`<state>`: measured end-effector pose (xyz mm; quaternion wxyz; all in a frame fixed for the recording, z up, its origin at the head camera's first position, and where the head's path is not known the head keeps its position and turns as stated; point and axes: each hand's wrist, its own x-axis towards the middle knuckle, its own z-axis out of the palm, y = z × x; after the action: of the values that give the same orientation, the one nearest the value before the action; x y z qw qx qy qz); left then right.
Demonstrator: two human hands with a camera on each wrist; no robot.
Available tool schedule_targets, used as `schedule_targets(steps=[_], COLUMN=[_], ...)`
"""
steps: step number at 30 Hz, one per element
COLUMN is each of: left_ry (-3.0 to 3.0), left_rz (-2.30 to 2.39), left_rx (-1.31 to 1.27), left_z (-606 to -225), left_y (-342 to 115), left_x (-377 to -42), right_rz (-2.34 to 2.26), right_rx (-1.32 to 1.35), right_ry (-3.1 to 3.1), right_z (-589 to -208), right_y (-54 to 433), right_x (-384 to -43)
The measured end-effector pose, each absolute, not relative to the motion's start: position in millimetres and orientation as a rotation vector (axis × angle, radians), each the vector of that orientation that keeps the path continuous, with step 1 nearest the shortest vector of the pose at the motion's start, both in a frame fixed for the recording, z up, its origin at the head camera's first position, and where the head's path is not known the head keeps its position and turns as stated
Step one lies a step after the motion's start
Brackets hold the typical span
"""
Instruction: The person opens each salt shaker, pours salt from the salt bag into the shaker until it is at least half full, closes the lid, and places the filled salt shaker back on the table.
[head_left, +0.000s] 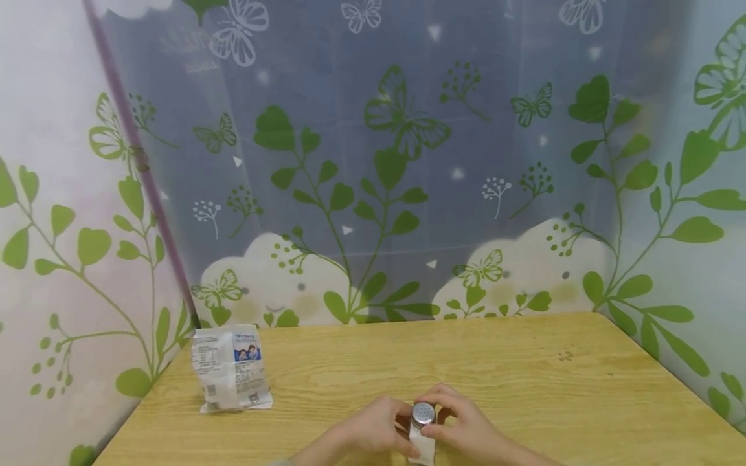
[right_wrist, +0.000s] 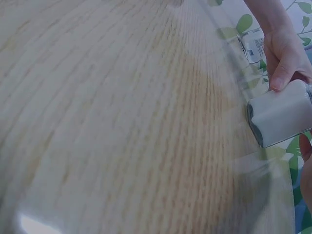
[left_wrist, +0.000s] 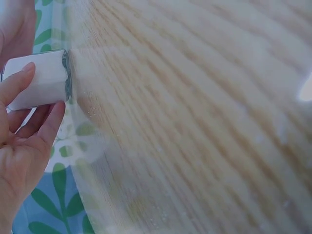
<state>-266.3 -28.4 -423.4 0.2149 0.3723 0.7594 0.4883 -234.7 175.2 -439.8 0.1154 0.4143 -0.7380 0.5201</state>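
Note:
A glass salt shaker point(head_left: 422, 446) full of white salt stands near the table's front edge, topped by a shiny metal lid point(head_left: 423, 413) with small holes. From the left side, my left hand point(head_left: 375, 424) grips its body; in the left wrist view the thumb lies along the glass of the shaker point(left_wrist: 41, 80) with fingers beneath. My right hand point(head_left: 466, 424) pinches the lid between thumb and fingers from the right. In the right wrist view the shaker point(right_wrist: 280, 114) shows its thick glass base, while most of the right hand point(right_wrist: 306, 180) is cut off by the frame edge.
A white printed plastic packet point(head_left: 233, 369) stands at the left of the wooden table point(head_left: 350, 362). Curtains point(head_left: 326, 84) with leaf and butterfly patterns hang behind and at both sides. A dark pole point(head_left: 136, 155) slants down at the left.

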Motion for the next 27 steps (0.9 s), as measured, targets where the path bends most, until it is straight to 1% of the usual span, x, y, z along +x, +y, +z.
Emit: schedule_targets(steps=[12,18,21,27], left_ry=[2.106,2.093,2.096,2.109], left_rz=[1.361,1.366,1.366,1.359], left_rx=[0.976,1.006,1.026,1.027], left_z=[-423,-422,-422,-422], left_y=[-29,-29,-28,-28], left_x=[-266,-266,-265,-265], right_rz=[1.652,1.694,1.668,1.552], right_rx=[1.075,1.041,1.066,1.25], right_ry=[-2.15,-2.193,-2.222,-2.154], right_z=[-445,-443,-443,-443], right_y=[169,169,172,179], right_x=[-234,-233,-234,-238])
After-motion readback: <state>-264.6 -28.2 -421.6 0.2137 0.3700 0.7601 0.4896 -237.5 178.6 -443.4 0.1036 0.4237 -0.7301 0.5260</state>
